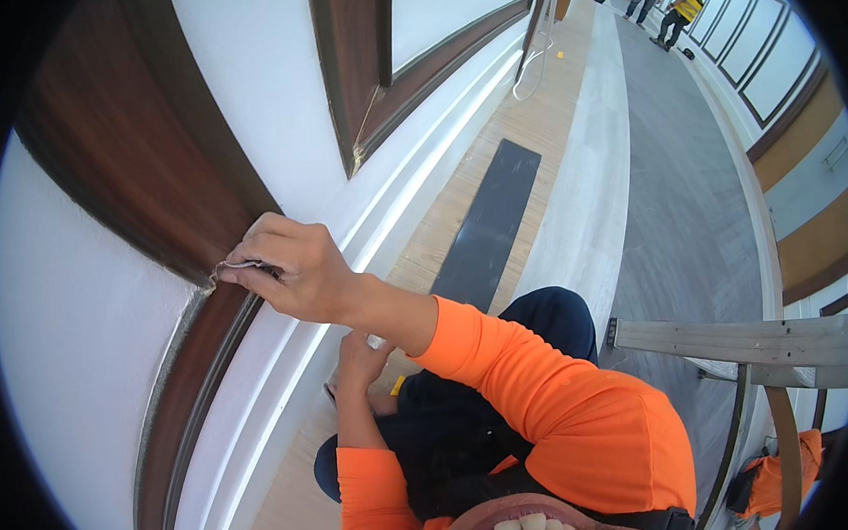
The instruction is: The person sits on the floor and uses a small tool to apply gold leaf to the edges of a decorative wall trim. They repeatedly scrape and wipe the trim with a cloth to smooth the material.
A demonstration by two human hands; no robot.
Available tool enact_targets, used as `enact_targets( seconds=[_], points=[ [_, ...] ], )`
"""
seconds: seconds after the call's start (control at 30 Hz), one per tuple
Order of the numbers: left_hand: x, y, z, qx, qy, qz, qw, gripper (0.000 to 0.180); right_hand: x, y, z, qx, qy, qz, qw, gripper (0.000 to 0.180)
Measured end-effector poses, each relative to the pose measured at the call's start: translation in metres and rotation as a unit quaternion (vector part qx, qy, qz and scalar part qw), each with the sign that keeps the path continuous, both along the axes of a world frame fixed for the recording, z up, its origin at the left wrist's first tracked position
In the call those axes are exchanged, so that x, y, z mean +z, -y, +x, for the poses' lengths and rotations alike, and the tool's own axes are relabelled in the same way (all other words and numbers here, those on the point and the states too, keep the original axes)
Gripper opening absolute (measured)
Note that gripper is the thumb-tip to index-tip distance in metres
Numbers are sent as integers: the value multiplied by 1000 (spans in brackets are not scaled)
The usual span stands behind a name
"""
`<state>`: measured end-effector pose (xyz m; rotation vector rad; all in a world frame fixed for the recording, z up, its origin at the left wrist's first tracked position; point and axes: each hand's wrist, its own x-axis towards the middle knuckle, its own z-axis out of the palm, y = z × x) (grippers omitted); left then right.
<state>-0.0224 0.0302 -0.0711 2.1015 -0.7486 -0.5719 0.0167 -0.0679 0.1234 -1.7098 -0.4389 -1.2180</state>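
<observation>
My right hand (pixel 293 265) reaches across to the wall at the left. Between its thumb and fingers is a thin folded piece of sandpaper (pixel 256 265), dark on one side and pale on the other. Its edge meets the corner joint of the brown wooden trim (pixel 148 143), where pale, rough material shows. Lower down, my left hand (pixel 360 361) is closed beside my bent knee, partly behind the right forearm. A small whitish bit shows at its fingers; what it is I cannot make out.
A dark plank (pixel 489 225) lies on the wood-look floor beside the white baseboard (pixel 388 212). To the right stands a metal ladder (pixel 739 341). Co-workers, one in a yellow vest (pixel 687 8), are at the far end; another person in orange (pixel 785 479) is at the lower right.
</observation>
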Motion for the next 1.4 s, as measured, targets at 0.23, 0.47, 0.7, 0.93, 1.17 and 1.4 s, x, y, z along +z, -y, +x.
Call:
enact_targets(
  seconds=[0.23, 0.47, 0.7, 0.93, 1.17, 1.4],
  points=[
    [-6, -3, 1, -18, 17, -47, 999, 50, 9, -10, 2, 23, 8, 38, 999, 11],
    [-17, -6, 5, -45, 52, -56, 996, 46, 3, -27, 0, 15, -10, 99, 995, 11],
    [-1, -7, -1, -38, -11, -24, 999, 44, 3, -27, -2, 17, -26, 109, 994, 9],
    [-16, 0, 6, -55, -14, -34, 998, 51, 0, -19, -1, 29, -23, 86, 996, 7],
    [-24, -2, 7, -41, 0, -76, 996, 55, 1, -14, -2, 15, 3, 79, 997, 10],
    [-13, -3, 4, -45, 7, -81, 996, 52, 2, -14, -10, 31, -50, 66, 996, 14]
  ],
)
